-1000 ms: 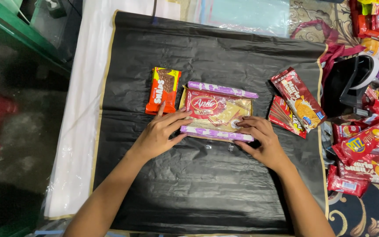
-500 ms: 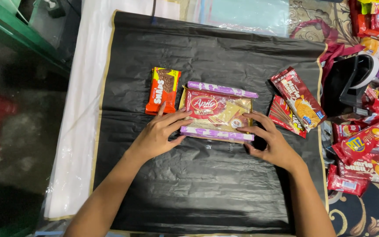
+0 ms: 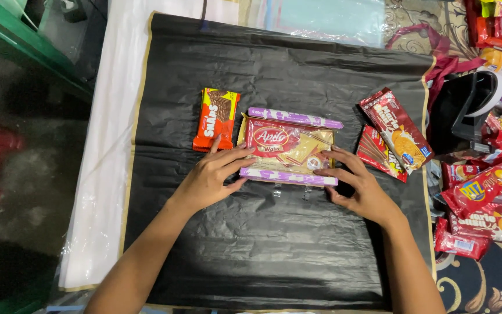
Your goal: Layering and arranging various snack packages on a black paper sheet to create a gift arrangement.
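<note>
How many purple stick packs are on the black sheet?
2. One purple stick pack lies along the far edge of the wafer pack; the other lies along its near edge, between the left hand and right hand. More could be hidden underneath.

Bare black sheet (image 3: pixel 251 256) lies open below and above the wafer pack (image 3: pixel 289 148). An orange wafer bar (image 3: pixel 216 119) hems its left side; 2 red biscuit packs (image 3: pixel 393 136) block the right, near a crowded snack pile (image 3: pixel 489 192).
</note>
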